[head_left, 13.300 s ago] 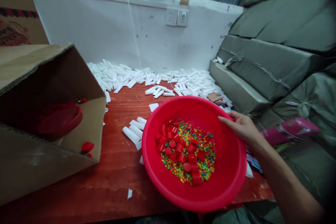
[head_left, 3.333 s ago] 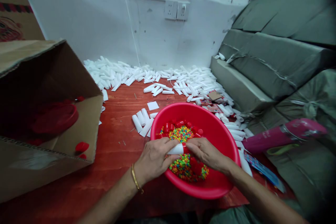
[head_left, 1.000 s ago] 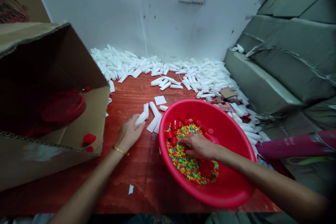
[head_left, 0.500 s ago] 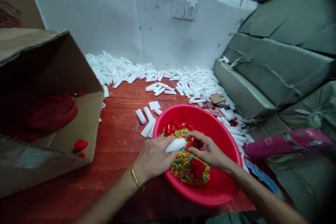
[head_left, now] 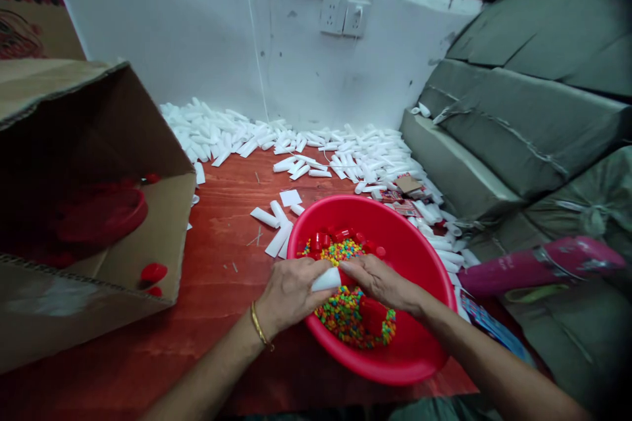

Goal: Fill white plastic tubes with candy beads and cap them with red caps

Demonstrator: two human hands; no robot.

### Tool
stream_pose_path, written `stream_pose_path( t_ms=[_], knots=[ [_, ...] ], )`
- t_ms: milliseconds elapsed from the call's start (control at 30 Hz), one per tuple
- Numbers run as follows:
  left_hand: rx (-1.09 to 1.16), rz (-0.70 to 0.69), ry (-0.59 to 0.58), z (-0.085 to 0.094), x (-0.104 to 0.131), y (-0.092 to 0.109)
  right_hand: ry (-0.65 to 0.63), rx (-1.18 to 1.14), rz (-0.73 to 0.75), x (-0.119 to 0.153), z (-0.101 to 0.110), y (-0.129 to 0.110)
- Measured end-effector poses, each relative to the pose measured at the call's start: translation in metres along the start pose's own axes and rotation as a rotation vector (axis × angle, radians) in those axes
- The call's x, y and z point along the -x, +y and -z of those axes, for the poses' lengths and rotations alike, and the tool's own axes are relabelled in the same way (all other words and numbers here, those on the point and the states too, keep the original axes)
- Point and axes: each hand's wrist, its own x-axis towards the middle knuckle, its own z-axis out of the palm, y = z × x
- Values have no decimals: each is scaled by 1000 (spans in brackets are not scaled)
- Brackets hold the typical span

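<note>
My left hand (head_left: 292, 289) is closed around a white tube (head_left: 326, 279) above the left part of a red basin (head_left: 424, 263). A red piece (head_left: 347, 277) sits at the tube's right end, and my right hand (head_left: 382, 281) presses on it with its fingers, partly hiding it. Small multicoloured pellets (head_left: 340, 316) lie in the basin beneath both hands. Among them are a larger red part (head_left: 374, 316) and several small red caps (head_left: 320, 241) near the far rim.
A cardboard box (head_left: 182, 230) holding red items opens toward the table on the left. Many white tubes (head_left: 217, 128) are heaped along the wall. On the right are a pink cylinder (head_left: 523, 273) and stacked grey-green packages (head_left: 523, 125).
My right hand has flattened and come over the red piece, which now meets the tube's end. A loose white tube left of the basin has turned and shifted slightly left.
</note>
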Motion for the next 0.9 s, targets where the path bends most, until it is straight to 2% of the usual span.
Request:
stream_pose_path(
  t_ms=[100, 200, 267, 333, 400, 467, 567, 633, 667, 733, 800, 900],
  knots=[
    [-39, 7, 3, 0, 1, 1, -61, -176, -72, -1, -1, -4],
    [-112, 32, -9, 0, -1, 6, -24, -267, -132, -1, -5, -4],
    [-200, 31, -13, 1, -2, 12, -30, -377, -280, -4, -11, 0],
    [-311, 1, -27, 0, -3, 16, -133, -531, -501, -8, -19, 6],
    [-372, -10, -36, -1, -4, 19, -191, -604, -630, -10, -23, 11],
    [-323, 23, -11, -2, -4, 20, -98, -548, -577, -7, -22, 13],
    [-206, 93, 55, -5, -3, 18, 107, -408, -263, 3, -9, 7],
    [-181, 96, 73, -6, -3, 17, 140, -309, -73, 9, -1, 2],
    [-178, 85, 75, -7, -3, 17, 127, -269, -25, 11, 1, 0],
    [-186, 56, 76, -7, -2, 16, 94, -249, -42, 13, 0, -1],
    [-214, 40, 78, -7, 0, 16, 74, -307, -123, 11, -5, -3],
    [-253, 36, 91, -9, 1, 17, 92, -368, -203, 6, -13, -6]
  ],
)
